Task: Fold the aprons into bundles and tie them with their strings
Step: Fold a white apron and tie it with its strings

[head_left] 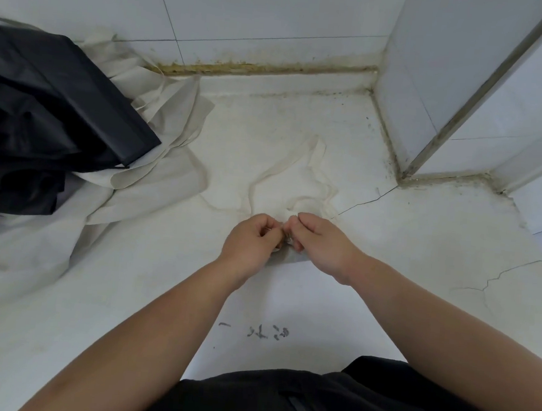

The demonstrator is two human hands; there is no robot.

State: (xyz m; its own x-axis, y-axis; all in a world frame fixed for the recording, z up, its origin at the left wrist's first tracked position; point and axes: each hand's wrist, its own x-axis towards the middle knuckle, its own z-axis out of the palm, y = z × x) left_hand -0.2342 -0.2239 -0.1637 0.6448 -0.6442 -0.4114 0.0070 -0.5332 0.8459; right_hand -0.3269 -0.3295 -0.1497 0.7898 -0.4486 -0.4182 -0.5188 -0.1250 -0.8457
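Note:
A small folded cream apron bundle (287, 258) lies on the white counter (149, 280), mostly hidden under my hands. My left hand (252, 240) and my right hand (320, 242) meet over it, fingers curled, each pinching the apron's cream string (285, 171) where it reaches the bundle. The string's loose lengths loop away over the counter behind my hands.
At the left a heap of cream aprons (169, 124) spreads over the counter with black aprons (51, 116) piled on top. A tiled wall (260, 15) closes the back and a tiled pillar (432, 88) stands at the right. Cracks run across the counter at the right.

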